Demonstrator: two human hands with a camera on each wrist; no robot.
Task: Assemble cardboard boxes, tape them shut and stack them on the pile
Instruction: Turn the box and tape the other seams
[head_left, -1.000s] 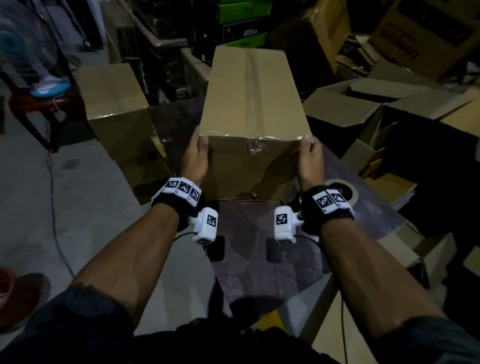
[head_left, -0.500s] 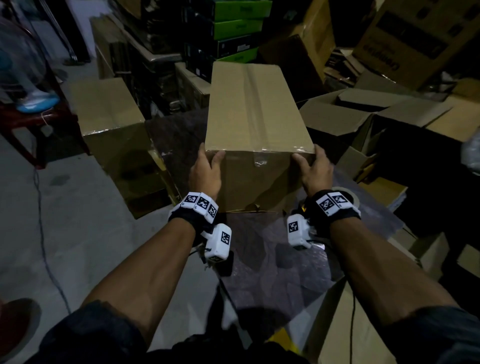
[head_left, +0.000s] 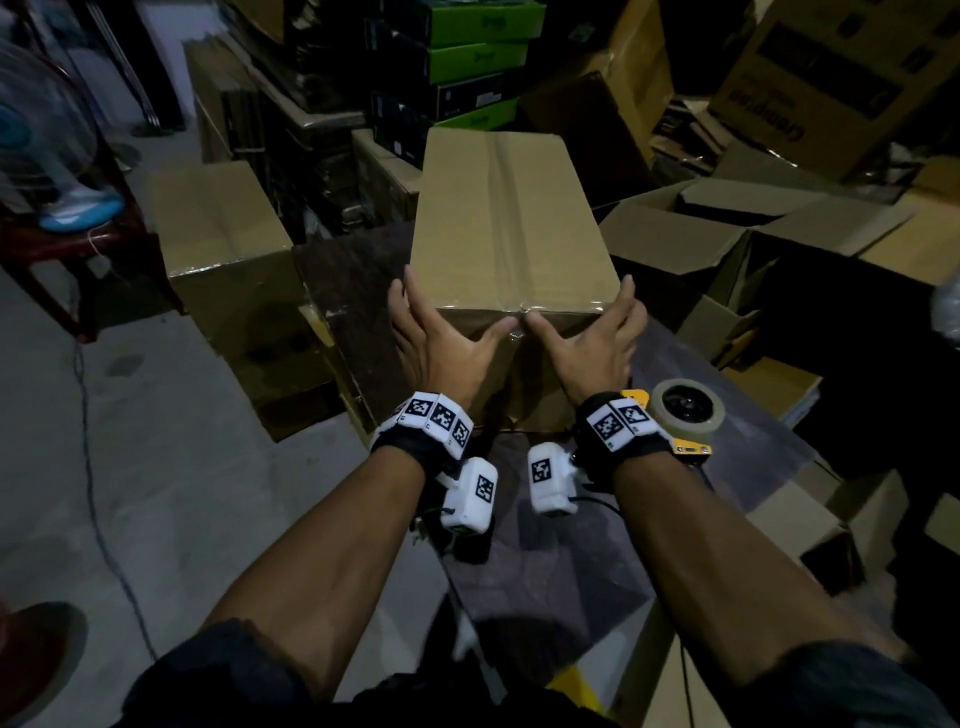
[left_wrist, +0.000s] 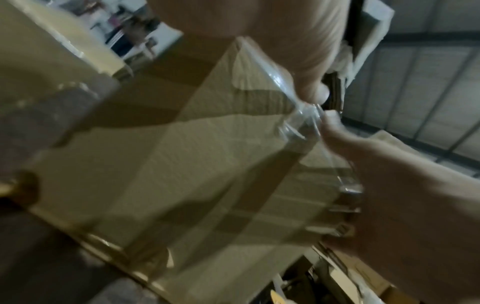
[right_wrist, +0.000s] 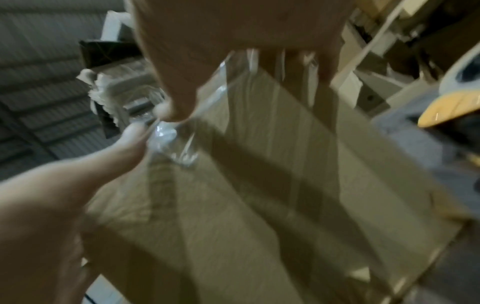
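A closed cardboard box (head_left: 509, 218) stands on a dark table (head_left: 545, 561), with clear tape running along its top seam. My left hand (head_left: 441, 343) and right hand (head_left: 592, 343) lie spread on the box's near face, fingers straight and reaching up past the near top corners. Both thumbs point inward and meet at the crinkled tape end (head_left: 519, 318) on the near top edge. The left wrist view shows the two thumbs pressing that tape end (left_wrist: 303, 121), and so does the right wrist view (right_wrist: 168, 131). A tape dispenser (head_left: 685, 410) lies on the table just right of my right wrist.
Another taped box (head_left: 223, 234) stands on the floor at the left. Open cardboard boxes (head_left: 727, 234) crowd the right side. Green and black cartons (head_left: 457, 62) are stacked behind. A fan on a red chair (head_left: 52, 171) stands far left; a cable (head_left: 88, 441) crosses the floor.
Both hands have slid from the box's near corners inward onto its near face. The thumbs have come together at the tape end.
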